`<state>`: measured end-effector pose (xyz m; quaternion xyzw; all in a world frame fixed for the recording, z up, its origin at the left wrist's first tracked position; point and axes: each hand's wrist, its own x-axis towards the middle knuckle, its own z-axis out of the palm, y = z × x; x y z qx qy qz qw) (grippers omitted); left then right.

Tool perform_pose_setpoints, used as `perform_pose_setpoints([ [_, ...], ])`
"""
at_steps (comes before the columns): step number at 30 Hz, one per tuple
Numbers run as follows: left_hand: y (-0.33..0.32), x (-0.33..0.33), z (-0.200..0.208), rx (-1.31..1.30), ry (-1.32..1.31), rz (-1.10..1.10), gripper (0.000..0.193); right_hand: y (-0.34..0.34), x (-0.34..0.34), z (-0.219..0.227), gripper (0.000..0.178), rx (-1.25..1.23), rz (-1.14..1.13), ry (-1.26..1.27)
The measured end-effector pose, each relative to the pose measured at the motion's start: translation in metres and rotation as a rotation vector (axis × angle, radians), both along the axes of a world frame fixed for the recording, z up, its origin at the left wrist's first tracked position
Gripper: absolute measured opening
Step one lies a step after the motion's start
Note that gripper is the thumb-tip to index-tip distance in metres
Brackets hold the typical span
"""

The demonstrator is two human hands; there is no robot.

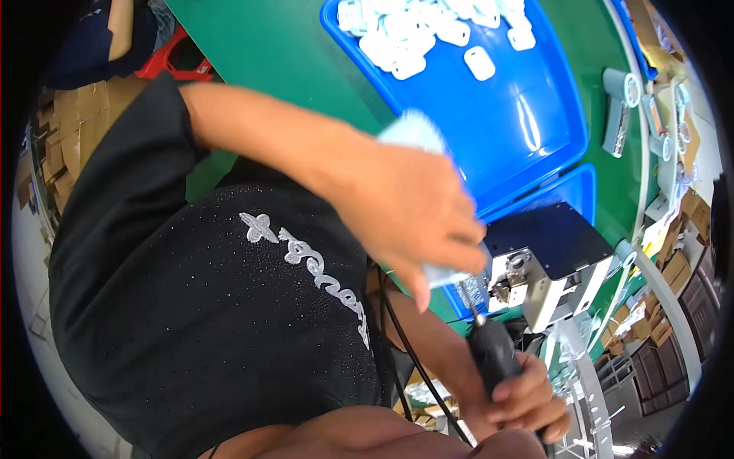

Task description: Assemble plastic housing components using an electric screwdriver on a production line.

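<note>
My left hand [413, 218] is clamped around a pale blue plastic part [413, 134], fingers wrapped over it. Just below it, my right hand [527, 398] grips a black electric screwdriver [493, 348], whose bit touches the part's lower end. Beyond my left hand sits a blue tray [535, 130] of white plastic pieces [428, 30]; a small metal fixture [547, 275] stands beside the bit.

Left hand [417, 218] — right hand [527, 398] — both clenched
</note>
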<state>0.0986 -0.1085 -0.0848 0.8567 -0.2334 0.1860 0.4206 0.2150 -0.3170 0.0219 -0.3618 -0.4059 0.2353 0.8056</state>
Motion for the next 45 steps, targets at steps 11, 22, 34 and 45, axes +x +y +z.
perform_pose_setpoints([
  [11,0.273,0.229,-0.043,0.869,-0.089,0.551,0.053,0.186,0.007,-0.082,0.052,-1.212,-0.489,-1.035],
  [22,0.216,0.040,-0.014,0.403,-0.051,1.338,0.057,0.205,0.021,-0.121,0.046,-1.283,-0.427,-1.051],
  [34,0.201,-0.057,-0.028,0.190,-0.155,1.136,0.058,0.162,0.026,-0.066,0.053,-0.882,-0.604,-0.492],
  [45,0.061,-0.024,0.028,-0.778,0.335,-0.017,0.064,0.064,-0.020,-0.032,0.069,-0.424,-0.113,0.219],
])
